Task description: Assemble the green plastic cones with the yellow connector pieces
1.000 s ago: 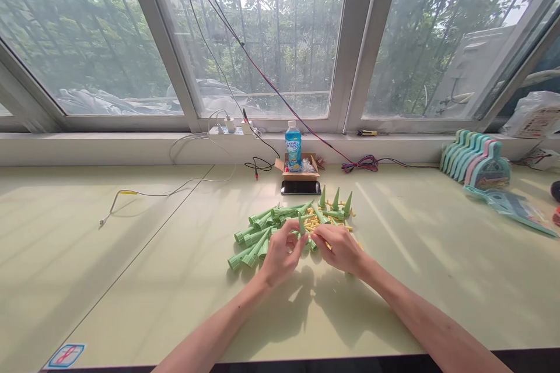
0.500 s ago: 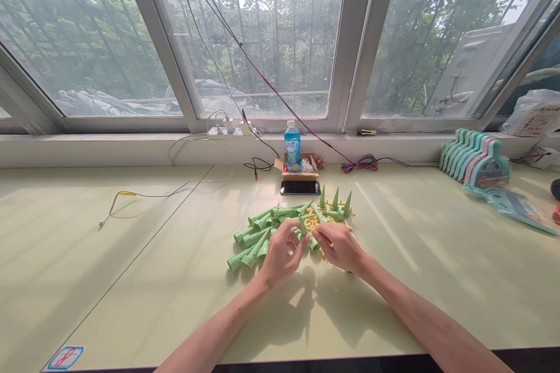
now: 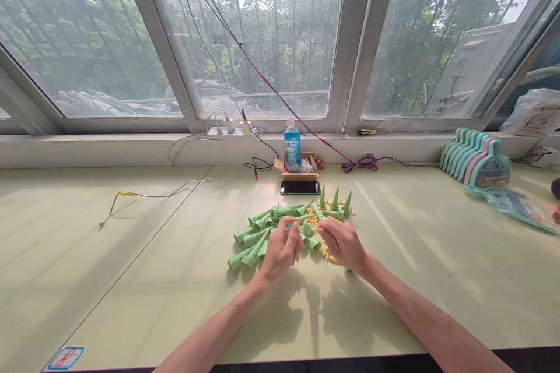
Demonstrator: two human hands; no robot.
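Note:
A green cone-shaped plastic spike (image 3: 308, 229) hangs tilted between my hands, above the pile. My right hand (image 3: 343, 243) is closed, its thumb and finger pinched at the spike's right side, where a bit of yellow shows. Just left of the spike, my left hand (image 3: 282, 249) has its fingertips pressed together; anything in them is too small to make out. Under and beyond the hands lie several green ribbed spikes (image 3: 251, 253) and a heap of small yellow pieces (image 3: 326, 253). Several green spikes (image 3: 335, 200) with yellow pieces stand upright at the back right of the pile.
Behind the pile lies a black phone (image 3: 300, 187), with a small cardboard box (image 3: 301, 176) and a blue bottle (image 3: 293, 147) behind it. A cable (image 3: 153, 194) crosses the table on the left. Handled plastic dustpan-like pieces (image 3: 476, 157) stand in a row at the right.
My left fingers have come off the green spike and pinched together beside it. The spike, upright before, has tipped over in my right hand, which has moved slightly right.

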